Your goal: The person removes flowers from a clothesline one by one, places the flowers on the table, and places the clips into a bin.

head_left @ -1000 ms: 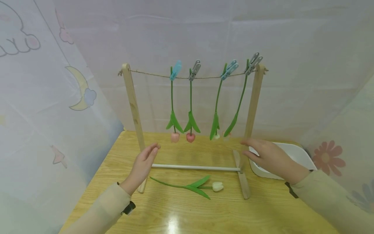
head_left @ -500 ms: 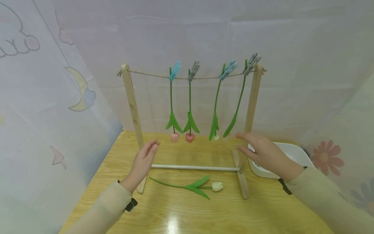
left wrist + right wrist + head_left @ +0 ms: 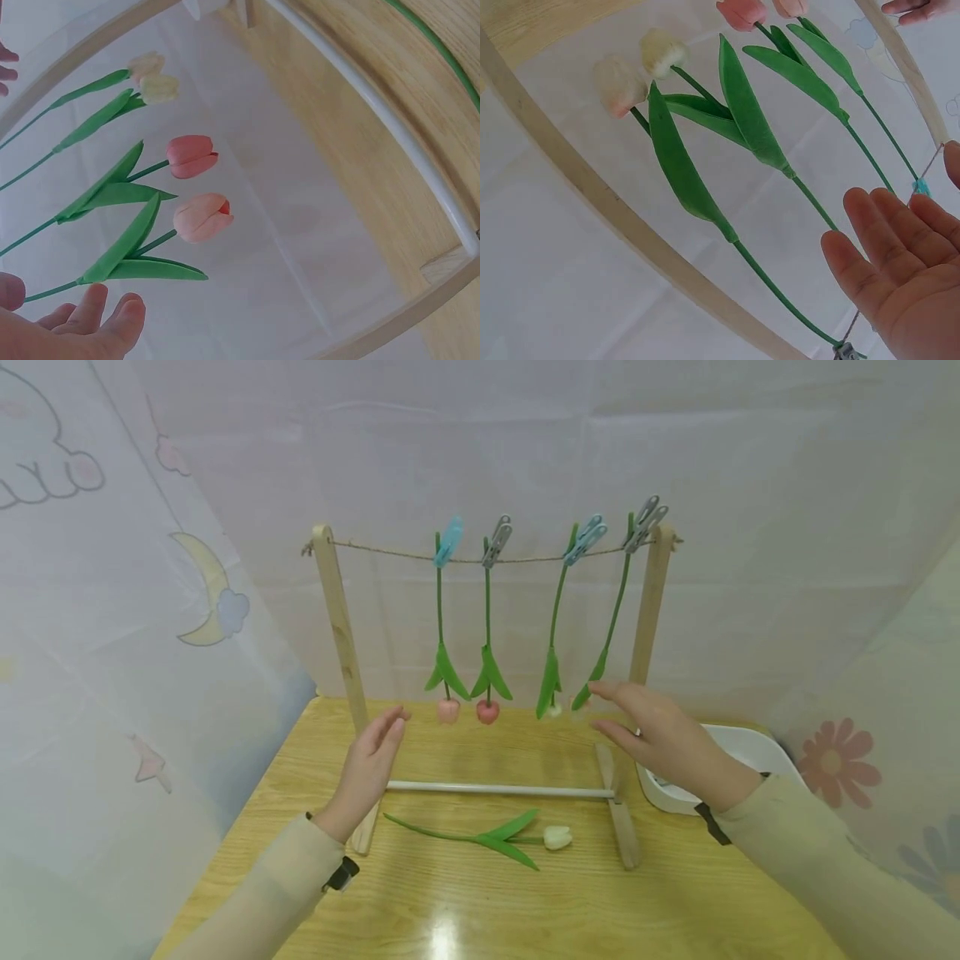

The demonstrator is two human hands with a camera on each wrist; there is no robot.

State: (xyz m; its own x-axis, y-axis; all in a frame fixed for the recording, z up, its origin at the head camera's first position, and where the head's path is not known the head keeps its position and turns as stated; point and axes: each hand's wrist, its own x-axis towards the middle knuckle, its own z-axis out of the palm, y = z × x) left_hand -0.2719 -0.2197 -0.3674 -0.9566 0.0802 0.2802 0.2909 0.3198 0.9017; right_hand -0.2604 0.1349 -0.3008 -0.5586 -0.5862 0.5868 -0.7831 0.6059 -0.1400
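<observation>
Both hands are raised with nothing in them. My left hand (image 3: 369, 760) is by the left post, its fingers loosely bent; in the left wrist view its fingertips lie near the stem of a light pink tulip (image 3: 202, 217). My right hand (image 3: 656, 731) reaches in from the right, its fingertips overlapping the leaf of the rightmost pale tulip (image 3: 621, 86). Several tulips hang heads-down from a string, including a deeper pink one (image 3: 487, 712) and a cream one (image 3: 662, 54). Blue pegs (image 3: 450, 542) and grey pegs (image 3: 497, 542) clip their stems. A white tulip (image 3: 557, 837) lies on the table.
The string (image 3: 390, 551) spans two wooden posts (image 3: 341, 627), joined low down by a white rod (image 3: 495, 790). A white tray (image 3: 750, 745) stands at the right, partly behind the right hand. Printed cloth (image 3: 750, 527) hangs behind the wooden table (image 3: 525, 910).
My right hand has moved left and slightly upward, closer to the rightmost hanging tulip. The left hand has risen a little. The flowers and pegs stay as they were.
</observation>
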